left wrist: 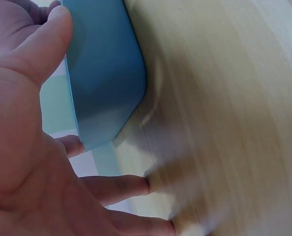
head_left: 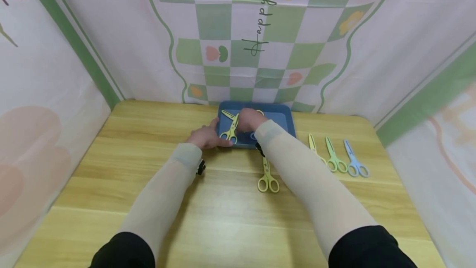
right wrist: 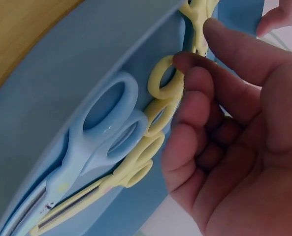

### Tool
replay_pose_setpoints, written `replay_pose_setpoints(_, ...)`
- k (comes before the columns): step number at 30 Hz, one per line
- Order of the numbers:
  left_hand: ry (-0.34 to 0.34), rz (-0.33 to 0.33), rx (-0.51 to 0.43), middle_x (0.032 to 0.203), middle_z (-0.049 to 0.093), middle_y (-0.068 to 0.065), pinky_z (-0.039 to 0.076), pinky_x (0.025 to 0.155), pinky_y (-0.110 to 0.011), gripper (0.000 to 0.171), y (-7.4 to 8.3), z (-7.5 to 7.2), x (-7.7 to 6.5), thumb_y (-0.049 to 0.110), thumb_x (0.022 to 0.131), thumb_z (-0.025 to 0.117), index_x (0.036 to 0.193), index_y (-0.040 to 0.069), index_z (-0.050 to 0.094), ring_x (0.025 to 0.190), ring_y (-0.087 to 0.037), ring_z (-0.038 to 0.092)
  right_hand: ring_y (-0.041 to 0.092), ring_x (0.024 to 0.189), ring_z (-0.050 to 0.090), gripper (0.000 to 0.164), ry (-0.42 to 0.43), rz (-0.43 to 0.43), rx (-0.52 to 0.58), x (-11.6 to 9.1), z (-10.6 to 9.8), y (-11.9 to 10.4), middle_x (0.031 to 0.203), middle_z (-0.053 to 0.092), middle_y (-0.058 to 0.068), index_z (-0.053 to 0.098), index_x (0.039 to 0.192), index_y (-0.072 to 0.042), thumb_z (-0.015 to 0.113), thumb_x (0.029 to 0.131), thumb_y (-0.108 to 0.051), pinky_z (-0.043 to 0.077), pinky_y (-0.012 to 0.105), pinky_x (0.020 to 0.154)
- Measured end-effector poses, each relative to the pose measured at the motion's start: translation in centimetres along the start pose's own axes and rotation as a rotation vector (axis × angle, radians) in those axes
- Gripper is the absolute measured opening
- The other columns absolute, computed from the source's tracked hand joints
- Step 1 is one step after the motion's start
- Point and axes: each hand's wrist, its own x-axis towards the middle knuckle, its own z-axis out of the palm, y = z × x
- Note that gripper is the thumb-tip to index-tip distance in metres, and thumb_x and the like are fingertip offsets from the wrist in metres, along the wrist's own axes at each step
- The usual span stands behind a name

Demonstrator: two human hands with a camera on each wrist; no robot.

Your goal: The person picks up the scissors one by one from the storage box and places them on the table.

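My left hand (head_left: pixel 208 135) is at the front left corner of a blue tray (left wrist: pixel 104 64), its thumb along the rim and other fingertips down on the wooden table. My right hand (head_left: pixel 249 120) reaches into the tray with its lower fingers curled in. Its index fingertip is right at the loop of yellow scissors (right wrist: pixel 160 83). Between thumb and index finger shows the neck of another yellow pair (right wrist: pixel 200 29); whether they pinch it I cannot tell. Blue scissors (right wrist: pixel 96 128) and yellow scissors (right wrist: pixel 131 162) also lie in the tray.
In front of the tray lie yellow scissors (head_left: pixel 267 179), blade tips partly hidden by the right wrist. A row to the right holds yellow scissors (head_left: pixel 313 146), green scissors (head_left: pixel 332 154) and blue scissors (head_left: pixel 355 160). A patterned curtain (head_left: pixel 245 73) hangs close behind the tray.
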Motion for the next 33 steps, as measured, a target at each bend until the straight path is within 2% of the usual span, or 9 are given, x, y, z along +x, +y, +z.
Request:
replay_pose_setpoints(4,-0.002,-0.001,0.003,0.151,0.039,-0.025,0.015,0.114,-0.057,0.114,0.0,0.0,0.0,0.061,0.084,0.071,0.162,0.02,-0.003,0.143,-0.043,0.025,0.024,0.089,0.06,0.021,-0.025,0.051,0.014,0.1,0.2,-0.4,0.102,0.066,0.01,0.072,0.088,-0.005,0.076,0.088,-0.026,0.05,0.037,0.082)
replay_pose_setpoints(9,-0.003,0.012,0.002,0.152,0.038,-0.025,0.015,0.114,-0.058,0.113,0.0,-0.1,-0.2,0.06,0.084,0.071,0.162,0.02,-0.002,0.143,-0.043,0.025,0.022,0.08,0.059,0.021,-0.094,0.093,-0.004,-0.1,-0.1,-1.1,0.093,0.065,0.008,0.075,0.094,-0.004,0.073,0.09,-0.024,0.048,0.035,0.071)
replay_pose_setpoints(12,-0.004,0.015,-0.008,0.152,0.038,-0.026,0.015,0.113,-0.058,0.113,0.1,-0.1,-0.2,0.059,0.085,0.071,0.162,0.019,-0.001,0.143,-0.044,0.025,0.022,0.082,0.058,0.021,-0.118,0.101,-0.052,0.0,-0.2,-1.5,0.094,0.065,0.007,0.076,0.096,-0.005,0.072,0.09,-0.025,0.048,0.036,0.076)
replay_pose_setpoints(17,-0.017,-0.004,0.008,0.151,0.04,-0.024,0.015,0.113,-0.059,0.115,-0.3,0.0,0.7,0.062,0.083,0.071,0.162,0.021,-0.002,0.144,-0.043,0.024,0.023,0.092,0.059,0.019,-0.132,0.1,-0.099,0.2,-0.2,-2.3,0.11,0.066,0.009,0.076,0.097,-0.007,0.074,0.087,-0.023,0.049,0.037,0.085)
replay_pose_setpoints(20,-0.024,-0.015,0.022,0.151,0.041,-0.023,0.012,0.114,-0.06,0.117,-0.5,0.0,1.1,0.065,0.082,0.07,0.161,0.023,-0.003,0.145,-0.042,0.022,0.024,0.095,0.059,0.017,-0.148,0.102,-0.106,0.4,-0.1,-2.6,0.116,0.064,0.009,0.075,0.096,-0.008,0.074,0.087,-0.021,0.049,0.037,0.085)
replay_pose_setpoints(23,-0.021,-0.011,0.015,0.15,0.042,-0.023,0.011,0.113,-0.062,0.118,-0.6,0.1,1.4,0.065,0.08,0.072,0.162,0.022,-0.003,0.145,-0.042,0.021,0.023,0.094,0.059,0.013,-0.155,0.109,-0.105,0.6,0.0,-2.7,0.113,0.064,0.008,0.075,0.094,-0.008,0.074,0.087,-0.019,0.05,0.035,0.081)
replay_pose_setpoints(33,0.007,0.028,-0.008,0.151,0.04,-0.024,0.009,0.114,-0.06,0.113,0.0,-0.3,-0.5,0.059,0.084,0.071,0.162,0.018,-0.001,0.145,-0.042,0.02,0.023,0.088,0.06,0.006,-0.153,0.147,-0.037,1.0,0.4,-2.6,0.105,0.064,0.007,0.074,0.087,-0.009,0.069,0.088,-0.014,0.051,0.032,0.07)
